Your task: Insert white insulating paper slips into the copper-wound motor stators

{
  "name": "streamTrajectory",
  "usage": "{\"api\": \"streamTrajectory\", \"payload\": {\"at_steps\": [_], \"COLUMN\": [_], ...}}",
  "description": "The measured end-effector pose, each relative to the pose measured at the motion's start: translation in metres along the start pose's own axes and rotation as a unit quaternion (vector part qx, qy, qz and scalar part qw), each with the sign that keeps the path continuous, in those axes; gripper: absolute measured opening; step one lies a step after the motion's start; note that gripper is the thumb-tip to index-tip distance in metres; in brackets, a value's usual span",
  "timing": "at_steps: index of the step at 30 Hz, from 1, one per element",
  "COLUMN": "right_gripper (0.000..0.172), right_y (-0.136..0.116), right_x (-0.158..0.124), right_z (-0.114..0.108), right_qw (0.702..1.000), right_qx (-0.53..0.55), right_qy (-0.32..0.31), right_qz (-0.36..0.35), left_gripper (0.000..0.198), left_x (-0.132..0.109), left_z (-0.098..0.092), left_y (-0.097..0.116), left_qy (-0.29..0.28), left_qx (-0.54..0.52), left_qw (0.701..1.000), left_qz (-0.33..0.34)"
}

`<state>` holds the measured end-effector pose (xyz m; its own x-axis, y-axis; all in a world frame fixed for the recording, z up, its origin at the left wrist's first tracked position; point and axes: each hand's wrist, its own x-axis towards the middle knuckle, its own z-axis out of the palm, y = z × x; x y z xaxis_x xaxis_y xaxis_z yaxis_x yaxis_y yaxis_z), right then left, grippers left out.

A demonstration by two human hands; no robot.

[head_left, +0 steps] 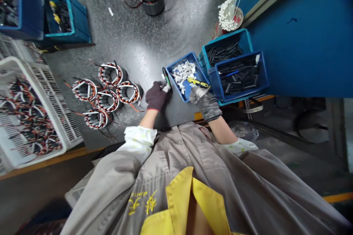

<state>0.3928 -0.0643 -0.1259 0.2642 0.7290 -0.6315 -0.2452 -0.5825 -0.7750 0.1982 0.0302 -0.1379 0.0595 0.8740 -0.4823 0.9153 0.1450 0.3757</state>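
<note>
Take twelve o'clock as straight away from the person. The yellow cutter [194, 80] lies inside the blue tray [187, 90], on its right side, beside the white scraps [182, 71]. From the right hand [206, 103] it sits between eleven and twelve o'clock, just beyond the fingers; from the left hand [156, 96] it is between two and three and well apart, so the right is clearly nearer. Its long axis runs from between nine and ten to between three and four, the dark end being closest to the right hand.

The right forearm points toward eleven. Its gloved fingers are bent over the tray's near rim; how far this grip is open, and whether it has hold of anything, I cannot tell.

The left forearm points toward one, back of the glove up, fingers close together. Their tips meet the lower end of a dark tool [167, 76] with a green patch, its axis running from eleven to five along the tray's left side. Whether the left grip is closed on it cannot be made out.

On the desk [138, 49], wound rings [136, 91] cluster at nine o'clock from the left hand. A blue bin [245, 94] of black tubes [247, 80] stands between one and two from the right.
</note>
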Motion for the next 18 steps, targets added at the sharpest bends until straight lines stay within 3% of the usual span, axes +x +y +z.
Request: {"api": "streamTrajectory", "payload": {"at_steps": [4, 7, 9, 13, 16, 18], "right_gripper": [0.049, 0.048, 0.046, 0.042, 0.042, 0.043], "right_y": [0.002, 0.006, 0.012, 0.025, 0.028, 0.023], "right_x": [-0.01, -0.013, -0.013, -0.016, -0.019, -0.019], "right_z": [0.014, 0.032, 0.05, 0.089, 0.103, 0.104], "right_qw": [0.998, 0.999, 0.999, 0.994, 0.984, 0.976], "right_qx": [0.067, 0.04, 0.027, -0.023, -0.067, -0.103], "right_qy": [-0.012, -0.022, -0.031, -0.105, -0.164, -0.187], "right_qz": [-0.015, -0.005, 0.013, 0.011, -0.016, -0.035], "left_gripper": [0.052, 0.051, 0.053, 0.048, 0.037, 0.033], "left_x": [0.017, 0.013, -0.008, -0.075, -0.119, -0.139], "left_z": [0.008, 0.0, -0.008, -0.017, -0.023, -0.034], "left_y": [0.018, 0.01, 0.0, -0.023, -0.05, -0.075], "left_qy": [-0.088, -0.104, -0.093, -0.073, -0.073, -0.023], "left_qx": [0.137, 0.137, 0.112, 0.078, 0.033, 0.002], "left_qw": [0.987, 0.985, 0.989, 0.994, 0.996, 0.996], "left_qz": [0.008, -0.009, -0.028, -0.028, 0.036, 0.09]}}
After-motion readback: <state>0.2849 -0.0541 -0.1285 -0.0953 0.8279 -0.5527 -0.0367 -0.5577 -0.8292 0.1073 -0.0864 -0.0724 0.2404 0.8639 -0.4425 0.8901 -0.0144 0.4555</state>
